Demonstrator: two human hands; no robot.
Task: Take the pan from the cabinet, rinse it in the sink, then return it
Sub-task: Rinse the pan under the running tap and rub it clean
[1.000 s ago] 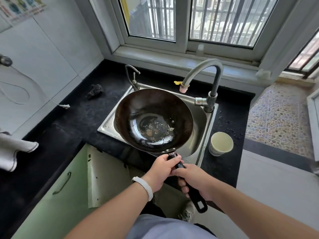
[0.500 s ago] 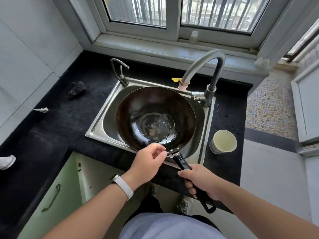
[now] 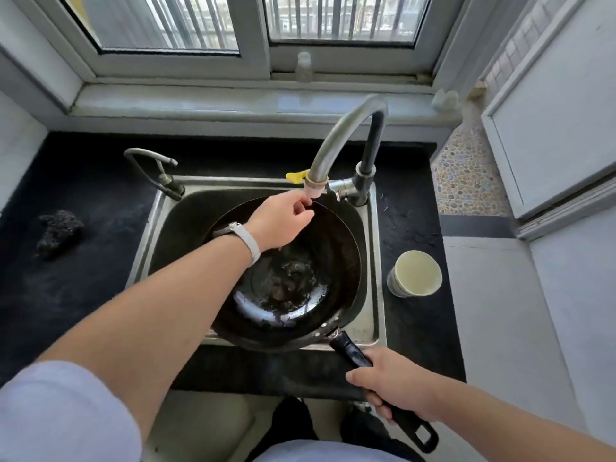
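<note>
Black plastic, straight and glossy: gripping that handle [image 3: 351, 350] with right hand [image 3: 393, 385], fingers wrapped fully round it, and holding the pan [image 3: 300, 295] down in the stainless-steel sink [image 3: 375, 261]. Holding it with the deep round dark-metal bowl inside the basin, near rim overlapping the sink's front edge, handle sticking out over the front strip of the countertop [image 3: 83, 278]. Seeing a shiny ring and crusty brownish residue at the pan bottom. Reaching left hand [image 3: 280, 221] across the pan toward the pink nozzle [image 3: 315, 188] on the tall curved grey faucet [image 3: 343, 135]; fingers loosely curled, holding nothing, fingertips just beside the nozzle, touching or not cannot tell. Wearing a white band [image 3: 250, 241] on the left wrist. Also seeing on the matte speckled black countertop a pale round cup [image 3: 416, 273] just right of the sink and a rough dark lumpy scrubber [image 3: 58, 228] well to the left. Seeing a thin bent small tap [image 3: 150, 165] at the sink's back left corner.
</note>
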